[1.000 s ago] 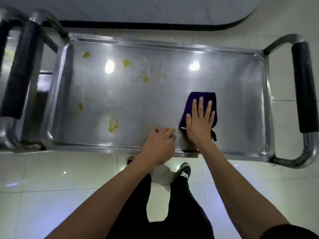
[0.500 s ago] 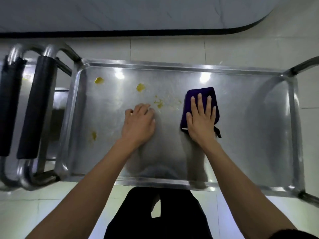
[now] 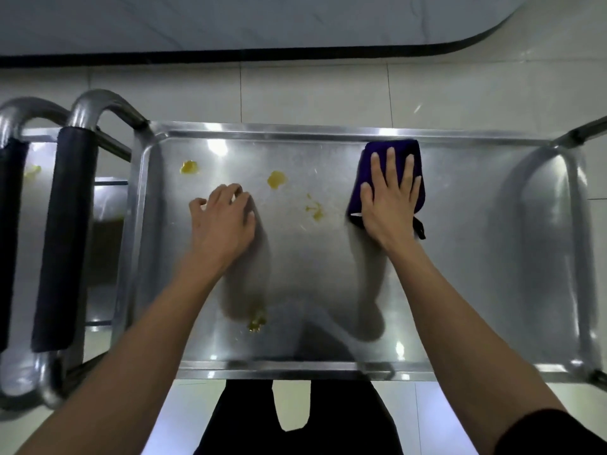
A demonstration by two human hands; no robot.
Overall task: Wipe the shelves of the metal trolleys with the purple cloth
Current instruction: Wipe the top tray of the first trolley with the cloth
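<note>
Head view, looking straight down: the right hand lies flat with fingers straight and spread on the purple cloth, pressing it onto the top shelf of the metal trolley close to the far rim. To its left, the left hand rests on the bare steel, fingers loosely bent, holding nothing. Between the two hands sit yellow stains (one more lies beyond the left hand, another back by its forearm). Left of that hand stands a black-padded handle of the trolley.
</note>
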